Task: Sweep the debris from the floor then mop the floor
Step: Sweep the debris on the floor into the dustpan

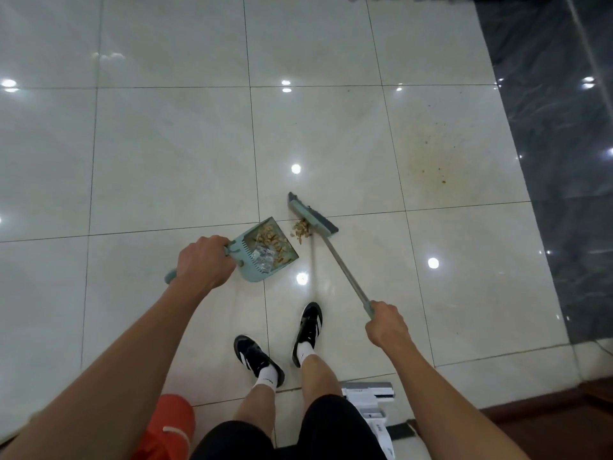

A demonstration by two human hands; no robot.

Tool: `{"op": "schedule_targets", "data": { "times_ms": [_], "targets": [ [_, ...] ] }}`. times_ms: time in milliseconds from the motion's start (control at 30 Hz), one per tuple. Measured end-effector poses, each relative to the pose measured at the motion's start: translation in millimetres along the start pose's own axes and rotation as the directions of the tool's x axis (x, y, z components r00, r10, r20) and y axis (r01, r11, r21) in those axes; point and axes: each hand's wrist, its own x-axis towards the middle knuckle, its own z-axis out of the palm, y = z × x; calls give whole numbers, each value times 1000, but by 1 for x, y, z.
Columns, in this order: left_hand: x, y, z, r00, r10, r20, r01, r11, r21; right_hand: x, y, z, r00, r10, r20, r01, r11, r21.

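My left hand (pixel 204 262) grips the handle of a pale green dustpan (pixel 249 272) that rests on the white tiled floor (pixel 166 161). The pan holds brown debris and some shiny scraps. My right hand (pixel 386 327) grips the grey handle of a small broom (pixel 311 212), whose head stands on the floor just right of the pan's mouth. A small pile of brown debris (pixel 301 229) lies between the broom head and the pan. Fine brown specks and a yellowish stain (pixel 431 161) mark the tile further right.
My two feet in black shoes (pixel 308 330) stand just behind the dustpan. A white mop (pixel 371 403) lies on the floor at the lower right. An orange object (pixel 169 426) sits at the lower left. A dark glossy floor strip (pixel 564 161) borders the right side.
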Motion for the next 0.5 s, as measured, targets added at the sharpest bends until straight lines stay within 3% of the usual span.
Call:
{"op": "schedule_targets", "data": {
  "times_ms": [233,500],
  "targets": [
    [1,8,-2,999,14,32,-14,1000,3,-14,-4,17,995,-50,85,45,997,60],
    [-2,-4,-5,999,-31,30,33,998,-46,-33,-6,9,993,-56,103,29,970,242]
  ]
}}
